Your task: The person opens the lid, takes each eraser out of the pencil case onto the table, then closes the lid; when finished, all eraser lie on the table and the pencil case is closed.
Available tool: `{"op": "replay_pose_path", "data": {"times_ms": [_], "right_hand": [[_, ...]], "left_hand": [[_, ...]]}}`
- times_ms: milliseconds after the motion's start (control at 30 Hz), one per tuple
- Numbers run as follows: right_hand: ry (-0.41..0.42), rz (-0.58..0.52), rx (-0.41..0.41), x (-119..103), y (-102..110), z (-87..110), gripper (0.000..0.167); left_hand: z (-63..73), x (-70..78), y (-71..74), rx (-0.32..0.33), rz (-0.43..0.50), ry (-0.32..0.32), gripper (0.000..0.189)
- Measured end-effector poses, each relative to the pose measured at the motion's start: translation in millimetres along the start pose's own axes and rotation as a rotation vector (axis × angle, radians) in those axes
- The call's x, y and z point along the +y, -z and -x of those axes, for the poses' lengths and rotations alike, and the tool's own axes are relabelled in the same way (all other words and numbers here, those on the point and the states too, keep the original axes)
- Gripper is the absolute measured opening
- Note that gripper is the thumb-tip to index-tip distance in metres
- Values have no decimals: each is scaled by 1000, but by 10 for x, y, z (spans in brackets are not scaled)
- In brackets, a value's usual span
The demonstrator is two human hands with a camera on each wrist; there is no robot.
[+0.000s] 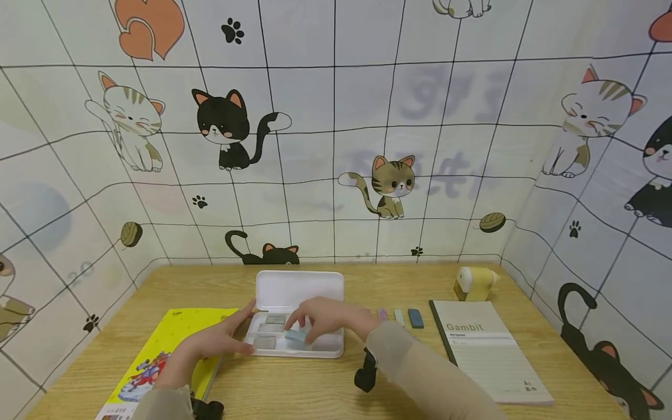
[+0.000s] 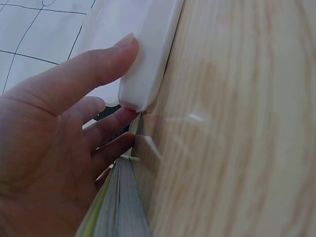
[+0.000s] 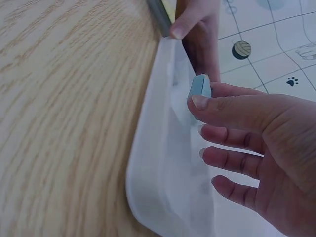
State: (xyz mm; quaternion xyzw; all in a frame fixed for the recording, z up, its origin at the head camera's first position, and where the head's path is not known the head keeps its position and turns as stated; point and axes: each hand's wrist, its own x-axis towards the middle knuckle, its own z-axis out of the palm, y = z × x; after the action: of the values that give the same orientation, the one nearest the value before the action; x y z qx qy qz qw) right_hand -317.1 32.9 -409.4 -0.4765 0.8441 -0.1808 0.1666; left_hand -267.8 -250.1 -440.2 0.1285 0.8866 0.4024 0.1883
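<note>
A white plastic pencil case (image 1: 329, 343) lies on the table with its lid (image 1: 299, 290) raised at the back. My left hand (image 1: 223, 338) holds the case by its left end, thumb on the front edge and fingers at the far side. Over the case, my right hand (image 1: 331, 318) pinches a light blue eraser (image 3: 198, 89) between thumb and index finger; the other fingers are loosely bent. Several pale rectangular blocks, one a greyish block (image 1: 265, 342), lie in the left part of the case.
A yellow book (image 1: 173, 338) lies at left, partly under my left forearm. Right of the case are purple (image 1: 382, 314), pale green (image 1: 399, 317) and dark blue (image 1: 416, 318) small blocks. Farther right are a notebook (image 1: 488, 356) and a yellow device (image 1: 475, 283) behind it.
</note>
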Motion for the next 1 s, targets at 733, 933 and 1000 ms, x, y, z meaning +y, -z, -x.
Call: {"op": "replay_pose_path", "data": {"times_ms": [733, 933, 1000], "right_hand": [[-115, -216, 67, 102, 157, 379, 45], [-149, -303, 90, 106, 121, 438, 43], [-152, -318, 108, 125, 110, 468, 43]], "left_hand": [[-13, -75, -8, -6, 9, -42, 111], [14, -12, -5, -25, -7, -49, 109], [7, -10, -6, -15, 10, -37, 108]]}}
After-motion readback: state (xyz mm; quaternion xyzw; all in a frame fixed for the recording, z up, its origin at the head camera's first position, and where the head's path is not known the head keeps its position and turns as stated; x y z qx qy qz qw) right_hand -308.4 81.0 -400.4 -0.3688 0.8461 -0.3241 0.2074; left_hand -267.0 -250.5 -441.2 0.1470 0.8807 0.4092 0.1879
